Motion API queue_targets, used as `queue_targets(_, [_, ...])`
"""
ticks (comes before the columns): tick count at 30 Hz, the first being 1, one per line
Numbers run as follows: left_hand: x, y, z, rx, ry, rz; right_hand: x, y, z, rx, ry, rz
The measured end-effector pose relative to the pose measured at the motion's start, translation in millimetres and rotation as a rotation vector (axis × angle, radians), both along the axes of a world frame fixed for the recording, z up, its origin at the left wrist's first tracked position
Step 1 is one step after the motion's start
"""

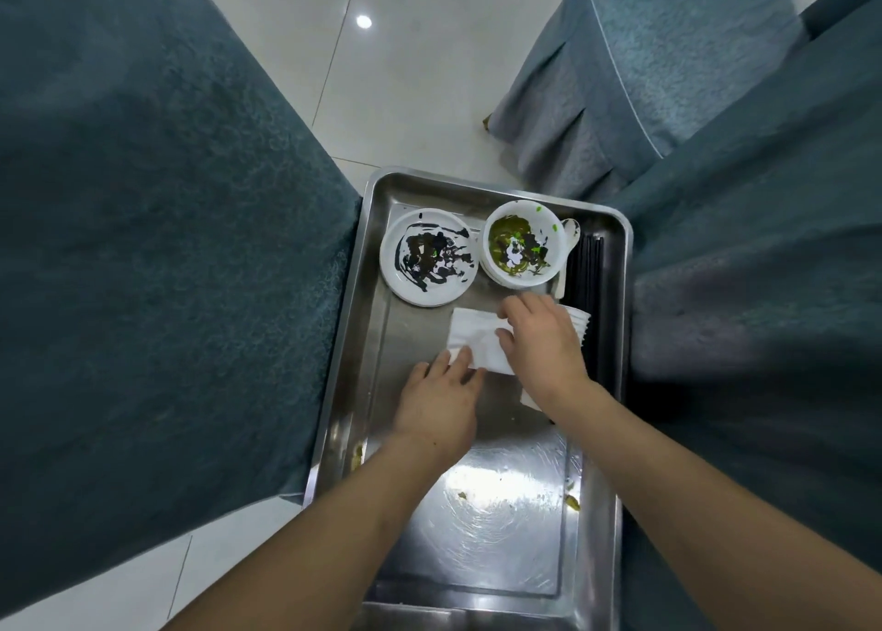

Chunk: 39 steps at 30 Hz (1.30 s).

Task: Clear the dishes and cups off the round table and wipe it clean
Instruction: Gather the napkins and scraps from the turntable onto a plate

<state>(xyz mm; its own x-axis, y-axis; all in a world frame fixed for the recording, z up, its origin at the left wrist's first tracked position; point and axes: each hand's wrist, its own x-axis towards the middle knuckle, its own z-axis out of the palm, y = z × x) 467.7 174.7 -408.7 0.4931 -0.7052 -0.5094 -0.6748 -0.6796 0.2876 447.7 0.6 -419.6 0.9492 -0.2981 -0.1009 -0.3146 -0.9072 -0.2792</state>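
A steel tray [377,325] lies below me between draped furniture. At its far end sit a white plate [429,257] smeared with dark sauce and a stack of white bowls [521,248] with green and dark residue. A white spoon [568,248] and black chopsticks [588,272] lie along the tray's right side. In the middle of the tray is a white napkin [477,339]. My left hand [441,403] touches its near left corner with its fingers. My right hand [541,344] rests over its right edge, with fingers curled on the paper. Stacked white cups [582,325] peek out behind my right hand.
Teal cloth covers [157,248] hang on the left and on the right [763,296] of the tray. A grey-blue covered chair [620,81] stands at the far right on the pale tiled floor [405,57]. Food bits dot the tray's near part [570,501].
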Motion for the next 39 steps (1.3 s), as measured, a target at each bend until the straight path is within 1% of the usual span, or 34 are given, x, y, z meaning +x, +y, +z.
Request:
queue_targets(3, [-3, -12, -2, 0.010, 0.008, -0.008, -11, -11, 2, 0.061, -0.089, 0.022])
queue_targets(7, [0, -24, 1, 0.014, -0.007, -0.001, -16, -27, 8, 0.087, -0.132, 0.010])
queue_targets(10, [8, -32, 2, 0.037, -0.036, -0.027, -27, -39, 17, 0.009, -0.084, -0.075])
queue_targets(12, [10, -35, -1, 0.059, -0.037, -0.045, -37, -45, 20, 0.004, -0.038, -0.130])
queue_targets(14, [6, -35, -3, 0.074, -0.005, -0.042, -44, -48, 17, 0.072, -0.022, -0.153])
queue_targets(17, [-4, -34, -3, 0.082, 0.031, -0.061, -41, -48, 13, 0.194, -0.039, -0.127])
queue_targets(22, [-8, -40, -5, 0.085, 0.026, -0.067, -33, -53, 10, 0.232, -0.046, -0.112])
queue_targets(29, [-10, -45, -4, 0.090, 0.062, -0.046, -36, -56, 10, 0.182, -0.033, -0.133])
queue_targets(35, [-5, -38, 6, 0.061, 0.041, -0.049, -36, -53, 13, 0.148, -0.003, -0.113])
queue_targets(37, [-3, -32, 9, 0.041, 0.029, -0.036, -37, -49, 17, 0.111, -0.025, -0.105])
queue_targets(39, [0, -26, 12, 0.010, 0.015, 0.009, -36, -44, 21, 0.070, -0.092, -0.102])
